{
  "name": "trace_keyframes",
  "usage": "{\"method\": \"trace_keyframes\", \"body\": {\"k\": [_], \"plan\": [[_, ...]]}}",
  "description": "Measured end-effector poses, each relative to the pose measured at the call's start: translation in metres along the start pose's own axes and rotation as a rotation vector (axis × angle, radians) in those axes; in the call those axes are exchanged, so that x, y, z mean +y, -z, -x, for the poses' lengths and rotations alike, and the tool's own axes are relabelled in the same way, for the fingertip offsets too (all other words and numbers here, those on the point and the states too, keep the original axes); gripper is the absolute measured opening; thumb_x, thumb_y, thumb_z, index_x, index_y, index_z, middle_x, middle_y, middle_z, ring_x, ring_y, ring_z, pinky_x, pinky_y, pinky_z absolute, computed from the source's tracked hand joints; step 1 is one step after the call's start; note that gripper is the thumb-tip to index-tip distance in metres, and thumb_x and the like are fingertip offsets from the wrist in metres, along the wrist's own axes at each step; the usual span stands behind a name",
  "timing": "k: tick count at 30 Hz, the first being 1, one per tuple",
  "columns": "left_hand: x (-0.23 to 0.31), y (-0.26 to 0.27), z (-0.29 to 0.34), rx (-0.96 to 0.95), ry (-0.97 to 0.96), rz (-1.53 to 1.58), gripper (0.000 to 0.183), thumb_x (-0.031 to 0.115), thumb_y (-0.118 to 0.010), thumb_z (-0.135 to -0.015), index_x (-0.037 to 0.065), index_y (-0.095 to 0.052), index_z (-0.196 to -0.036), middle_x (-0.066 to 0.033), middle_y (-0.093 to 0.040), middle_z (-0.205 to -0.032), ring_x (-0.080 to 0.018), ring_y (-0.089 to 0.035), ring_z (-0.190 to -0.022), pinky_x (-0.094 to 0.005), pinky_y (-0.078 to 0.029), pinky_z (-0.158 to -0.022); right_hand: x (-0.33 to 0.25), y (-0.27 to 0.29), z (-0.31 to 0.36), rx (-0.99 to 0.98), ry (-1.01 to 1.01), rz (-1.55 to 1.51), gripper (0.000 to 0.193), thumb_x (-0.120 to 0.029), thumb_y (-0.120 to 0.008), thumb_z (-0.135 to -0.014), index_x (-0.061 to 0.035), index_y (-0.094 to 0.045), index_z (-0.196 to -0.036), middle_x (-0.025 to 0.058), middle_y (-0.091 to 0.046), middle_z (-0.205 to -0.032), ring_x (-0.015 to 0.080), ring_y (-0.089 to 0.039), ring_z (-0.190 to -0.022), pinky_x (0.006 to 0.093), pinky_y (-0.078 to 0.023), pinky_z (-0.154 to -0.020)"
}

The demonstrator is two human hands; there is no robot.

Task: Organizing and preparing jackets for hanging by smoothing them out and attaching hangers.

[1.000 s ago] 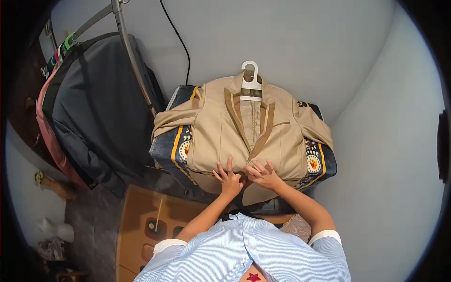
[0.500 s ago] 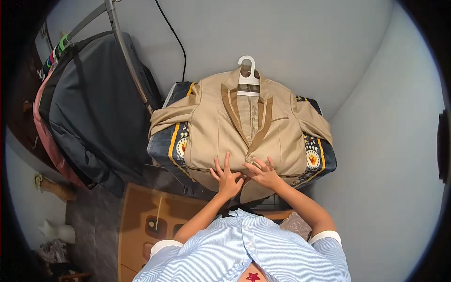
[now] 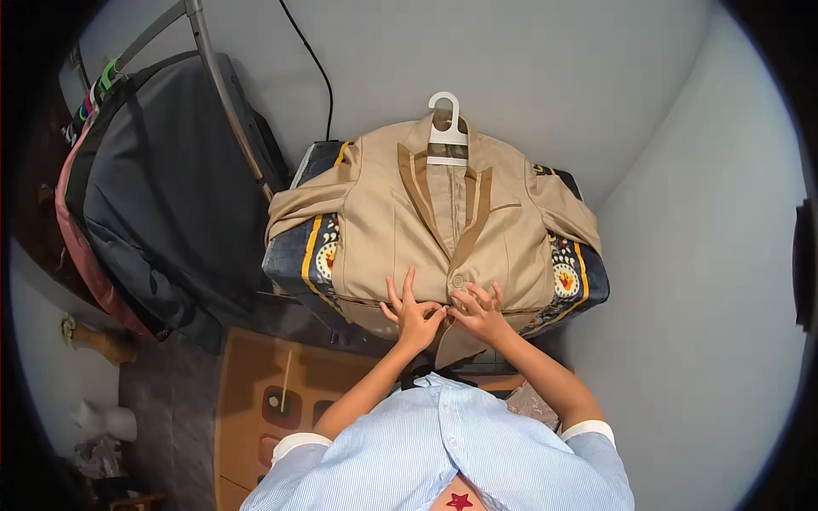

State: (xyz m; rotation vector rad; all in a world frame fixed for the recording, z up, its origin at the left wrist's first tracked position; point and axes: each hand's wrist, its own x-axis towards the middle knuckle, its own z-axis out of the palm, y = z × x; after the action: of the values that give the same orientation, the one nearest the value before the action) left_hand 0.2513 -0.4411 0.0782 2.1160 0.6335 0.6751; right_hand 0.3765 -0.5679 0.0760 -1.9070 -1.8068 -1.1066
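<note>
A beige suit jacket [image 3: 371, 238] with brown-trimmed lapels lies front up, its collar away from me and its sleeves spread to the sides. The white hanger [image 3: 448, 136] sits in its neck, hook showing. One round button [image 3: 457, 280] shows at the front, below the lapels. Just under it, my left hand [image 3: 414, 322] pinches the jacket's front edge between thumb and forefinger, other fingers raised. My right hand [image 3: 481, 318] pinches the same edge right beside it, fingertips almost meeting. Whatever small part lies between the fingertips is hidden.
Beneath the jacket is a table covered by a dark blue patterned cloth [image 3: 294, 255] with yellow bands. A metal clothes rack [image 3: 223, 94] with a dark grey garment [image 3: 162, 196] stands at left. A wall [image 3: 707, 281] rises on the right; a patterned rug [image 3: 256, 383] lies below.
My two hands have drawn closer together at the front edge, thumbs and forefingers nearly touching. The button above them now shows more. The view has shifted slightly.
</note>
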Motion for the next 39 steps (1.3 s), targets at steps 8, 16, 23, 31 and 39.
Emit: {"method": "trace_keyframes", "body": {"k": [8, 16, 23, 31, 39], "plan": [[0.003, 0.009, 0.002, -0.047, -0.101, -0.103, 0.016, 0.029, -0.068, -0.073, 0.014, -0.071, -0.070, -0.0047, -0.014, -0.153, -0.0450, 0.004, -0.137, -0.0689, 0.007, -0.099, -0.004, 0.005, -0.004, -0.007, -0.008, 0.159, 0.025, -0.037, -0.070, -0.068, -0.0289, -0.066, -0.091, -0.0093, -0.049, -0.127, 0.0184, -0.035, -0.124, 0.0511, -0.011, -0.107], [-0.001, 0.017, 0.002, -0.101, -0.200, -0.248, 0.017, 0.034, -0.063, -0.077, 0.018, -0.068, -0.078, -0.0071, -0.012, -0.153, -0.0489, 0.003, -0.136, -0.0725, 0.001, -0.097, -0.006, 0.001, 0.002, -0.047, -0.005, 0.129, 0.022, -0.039, -0.068, -0.071, -0.0285, -0.065, -0.090, -0.0116, -0.048, -0.127, 0.0159, -0.035, -0.124, 0.0503, -0.008, -0.108], [-0.006, 0.028, 0.010, -0.133, -0.283, -0.241, 0.029, 0.042, -0.069, -0.069, 0.020, -0.071, -0.088, -0.0068, -0.023, -0.150, -0.0431, -0.001, -0.138, -0.0712, 0.000, -0.098, -0.004, 0.000, 0.000, -0.024, -0.018, 0.068, 0.011, -0.033, -0.066, -0.072, -0.0261, -0.065, -0.080, -0.0105, -0.049, -0.129, 0.0161, -0.037, -0.124, 0.0508, -0.010, -0.107], [-0.025, 0.014, 0.010, -0.021, -0.371, -0.446, 0.018, 0.027, -0.073, -0.070, 0.019, -0.070, -0.086, -0.0019, -0.020, -0.151, -0.0415, -0.010, -0.137, -0.0714, -0.007, -0.098, -0.007, 0.001, 0.002, -0.112, -0.012, 0.090, 0.009, -0.026, -0.061, -0.077, -0.0226, -0.066, -0.084, -0.0095, -0.049, -0.128, 0.0146, -0.038, -0.122, 0.0505, -0.011, -0.108], [-0.050, -0.036, 0.007, 0.156, -0.368, -0.454, 0.014, 0.030, -0.073, -0.073, 0.019, -0.067, -0.078, -0.0086, -0.013, -0.153, -0.0499, -0.002, -0.136, -0.0727, -0.002, -0.096, -0.003, 0.004, 0.001, -0.087, -0.003, 0.091, 0.011, -0.029, -0.065, -0.071, -0.0220, -0.063, -0.079, -0.0105, -0.048, -0.127, 0.0159, -0.037, -0.124, 0.0531, -0.007, -0.107]]}}
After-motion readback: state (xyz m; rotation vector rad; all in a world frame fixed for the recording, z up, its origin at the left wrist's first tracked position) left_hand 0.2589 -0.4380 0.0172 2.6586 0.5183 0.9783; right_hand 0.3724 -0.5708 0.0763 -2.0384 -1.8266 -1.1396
